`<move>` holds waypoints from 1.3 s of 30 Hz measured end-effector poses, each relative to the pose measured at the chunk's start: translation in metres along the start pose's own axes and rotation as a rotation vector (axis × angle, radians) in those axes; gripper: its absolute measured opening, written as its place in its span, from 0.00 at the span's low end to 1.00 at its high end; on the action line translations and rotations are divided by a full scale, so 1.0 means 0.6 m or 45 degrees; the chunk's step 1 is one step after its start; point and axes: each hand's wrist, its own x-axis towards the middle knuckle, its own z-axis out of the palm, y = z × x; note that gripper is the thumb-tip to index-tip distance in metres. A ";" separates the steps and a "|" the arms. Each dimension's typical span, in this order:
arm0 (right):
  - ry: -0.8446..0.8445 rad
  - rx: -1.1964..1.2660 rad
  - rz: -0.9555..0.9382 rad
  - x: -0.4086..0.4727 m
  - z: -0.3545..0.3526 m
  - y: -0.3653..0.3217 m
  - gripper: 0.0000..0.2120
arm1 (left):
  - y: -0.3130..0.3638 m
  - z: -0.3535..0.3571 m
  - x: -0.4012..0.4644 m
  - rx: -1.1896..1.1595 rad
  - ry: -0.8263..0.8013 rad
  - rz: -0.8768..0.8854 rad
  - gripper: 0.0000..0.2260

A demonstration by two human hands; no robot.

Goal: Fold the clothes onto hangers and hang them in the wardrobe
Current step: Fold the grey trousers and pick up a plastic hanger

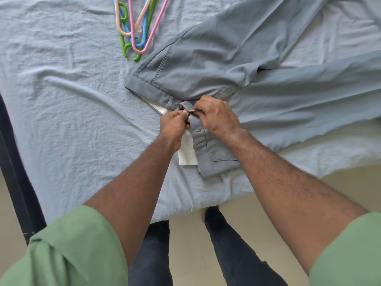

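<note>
Head view: grey trousers (237, 58) are spread on the bed (61, 89), waistband near the edge. The waistband tab (188, 108) is pinched by both the left hand (174, 124) and the right hand (216, 116), probably at the clasp, which is hidden by the fingers. The band should be kept flat and taut while it is fastened. Hangers (136, 23) are lying well apart at the top.

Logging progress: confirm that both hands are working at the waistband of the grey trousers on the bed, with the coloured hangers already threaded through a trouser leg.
One thing is wrong: the hangers are not threaded through anything. The head view shows them lying loose on the bed sheet, apart from the grey trousers. Both the left hand and right hand do grip the waistband.
</note>
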 end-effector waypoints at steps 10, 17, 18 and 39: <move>0.132 -0.250 -0.052 -0.014 0.029 -0.014 0.07 | -0.012 0.001 0.007 0.194 0.025 0.138 0.11; 0.207 -0.224 0.017 -0.012 0.042 -0.009 0.05 | -0.023 0.007 0.004 0.274 0.107 0.225 0.10; 0.210 -0.243 -0.023 -0.011 0.045 -0.008 0.05 | -0.023 0.008 0.005 0.260 0.122 0.215 0.10; 0.082 0.602 0.355 -0.060 0.031 0.004 0.19 | -0.026 -0.008 -0.064 0.516 0.081 0.279 0.07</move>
